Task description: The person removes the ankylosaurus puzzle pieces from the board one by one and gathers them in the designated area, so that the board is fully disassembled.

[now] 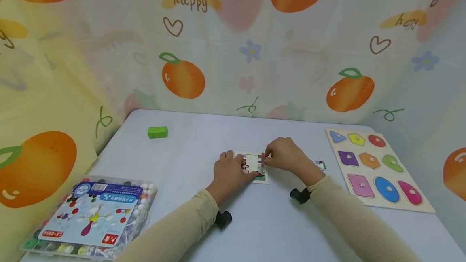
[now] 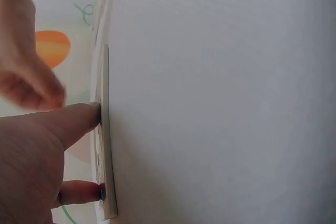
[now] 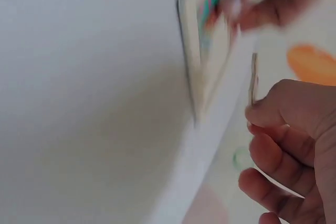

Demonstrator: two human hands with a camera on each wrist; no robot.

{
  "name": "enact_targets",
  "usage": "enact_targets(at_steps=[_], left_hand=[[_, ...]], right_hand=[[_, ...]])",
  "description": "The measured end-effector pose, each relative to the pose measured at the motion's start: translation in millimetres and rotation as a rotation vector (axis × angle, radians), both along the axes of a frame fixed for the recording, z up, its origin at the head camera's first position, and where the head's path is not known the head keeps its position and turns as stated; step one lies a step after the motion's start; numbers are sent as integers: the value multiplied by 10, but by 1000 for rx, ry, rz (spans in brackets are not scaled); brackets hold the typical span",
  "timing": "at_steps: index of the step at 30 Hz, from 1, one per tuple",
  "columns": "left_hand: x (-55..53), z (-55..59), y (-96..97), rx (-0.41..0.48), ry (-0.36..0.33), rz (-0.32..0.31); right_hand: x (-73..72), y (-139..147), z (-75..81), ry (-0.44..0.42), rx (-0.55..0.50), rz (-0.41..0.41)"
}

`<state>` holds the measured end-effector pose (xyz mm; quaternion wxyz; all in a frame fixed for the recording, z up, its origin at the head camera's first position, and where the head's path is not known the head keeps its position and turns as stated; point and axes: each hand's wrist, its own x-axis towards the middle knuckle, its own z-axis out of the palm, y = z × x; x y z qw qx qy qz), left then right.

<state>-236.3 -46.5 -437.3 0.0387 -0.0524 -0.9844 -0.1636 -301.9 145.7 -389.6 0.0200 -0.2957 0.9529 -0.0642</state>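
"What colours has the puzzle [image 1: 252, 163]?"
"Pale cream, with purplish-pink bits and a green patch near the bottom. The piece [image 3: 254, 77] has a pale tan edge."
"And the sleeves [image 1: 174, 233]?"
"Plain beige, against a white table [image 1: 196, 153]."
"That board [image 1: 400, 206]?"
"Light cream, its shapes [image 1: 386, 189] blue, yellow, red, purple, orange, green and pink."
"The block [image 1: 157, 132] is plain bright green, isn't it?"
"Yes. The box label [image 1: 73, 221] is light blue, with a darker blue band, red patches and multicoloured ball figures."
"What's on the curtain [image 1: 298, 43]?"
"Oranges with green leaves, faded pink strawberries, brown heart outlines, blue flowers and 'happy' across yellow smears."
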Motion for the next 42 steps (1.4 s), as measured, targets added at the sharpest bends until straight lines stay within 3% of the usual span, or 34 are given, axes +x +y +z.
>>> enact_targets(at_steps=[5,9,13,16,21,26,31,36,42], left_hand=[[20,-5,16,-13,-18,-6],[35,-7,11,5,-10,-12],[21,-19,-20,19,13,-12],[2,-23,-58,32,19,-7],[-23,-28,-109,46,12,-12],[-6,-63,-103,82,-20,-37],[29,-73,-111,122,-17,-39],[60,-61,-160,183,3,-29],[56,-99,-157,213,60,-63]], right_hand=[[-54,591,70,-109,-38,-58],[-9,1006,51,-246,-59,-110],[85,1220,5,-330,-91,-121],[130,1254,-51,-338,-119,-96],[133,1218,-121,-324,-153,-85],[124,1215,-148,-310,-102,-111],[121,1122,-96,-321,-127,-122],[89,632,-38,-218,-181,-84],[-20,-147,-109,-82,-78,31]])
